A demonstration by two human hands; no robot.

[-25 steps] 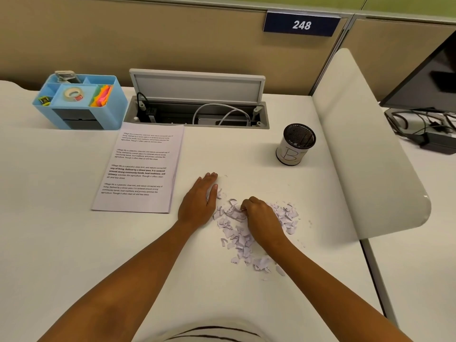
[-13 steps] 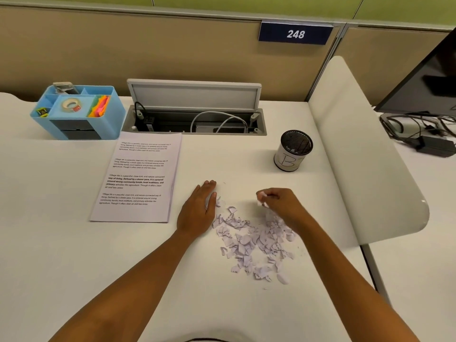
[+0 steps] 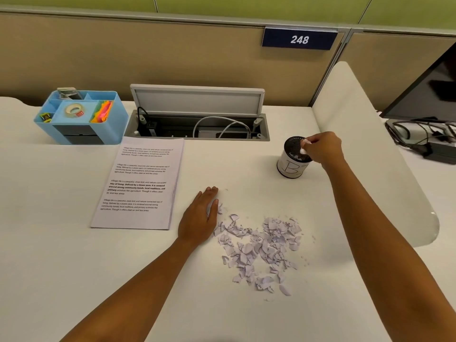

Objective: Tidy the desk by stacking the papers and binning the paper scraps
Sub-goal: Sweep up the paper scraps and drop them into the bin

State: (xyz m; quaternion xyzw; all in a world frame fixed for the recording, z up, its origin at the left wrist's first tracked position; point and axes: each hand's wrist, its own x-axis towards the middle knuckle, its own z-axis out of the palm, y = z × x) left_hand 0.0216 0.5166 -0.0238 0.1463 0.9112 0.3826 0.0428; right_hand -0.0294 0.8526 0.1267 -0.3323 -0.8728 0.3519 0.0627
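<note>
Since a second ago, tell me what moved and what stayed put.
The right hand left the scrap pile, pinching a few scraps, and travelled away to the small bin; it now holds them over the opening. The left hand stayed flat at the pile's left edge. The stacked papers and blue organizer did not move.

Monitor [image 3: 429,87] cut off by right edge. Inside of bin [image 3: 293,157] partly hidden behind right hand [image 3: 323,149]. Small print on stacked papers [image 3: 138,183] mostly too blurred to read. Scraps [image 3: 219,208] partly tucked under left hand [image 3: 198,218]. Both arms cut at bottom edge.
</note>
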